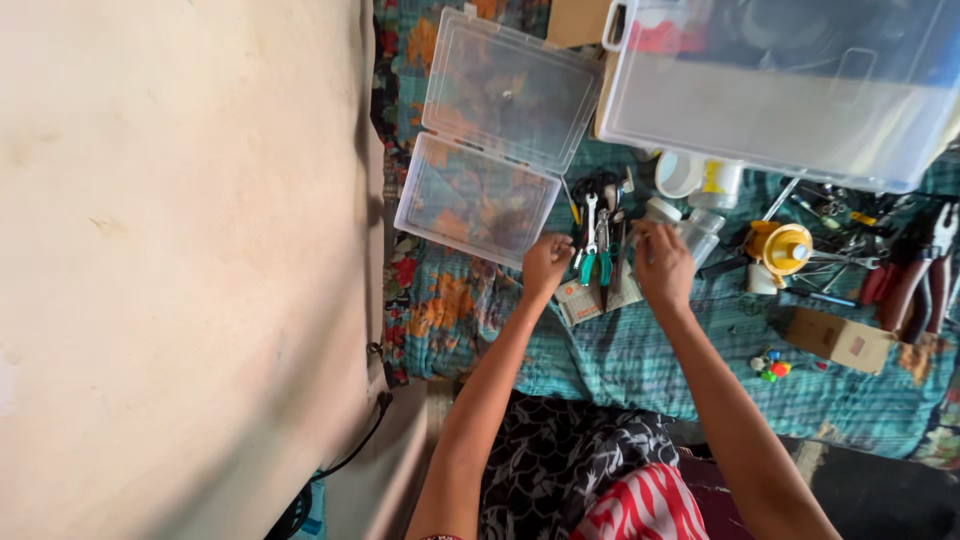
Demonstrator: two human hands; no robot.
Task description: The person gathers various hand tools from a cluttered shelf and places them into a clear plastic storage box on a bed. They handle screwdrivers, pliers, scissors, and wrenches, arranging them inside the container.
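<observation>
Both my hands reach out over a teal patterned quilt (620,350). My left hand (546,264) is curled shut at the left edge of a small pile of hand tools (598,240) with green and black handles. My right hand (662,262) rests fingers-down on the right side of the same pile, beside a small clear jar (700,232). Whether either hand grips a tool is hidden by the fingers. A flat printed card (585,298) lies under the tools.
An open clear plastic case (497,130) lies to the left of the tools. A large clear storage bin (790,85) stands at the top right. Pliers (925,270), a yellow reel (786,248), a cardboard box (835,338) and several loose tools lie to the right. A pale wall (180,260) fills the left.
</observation>
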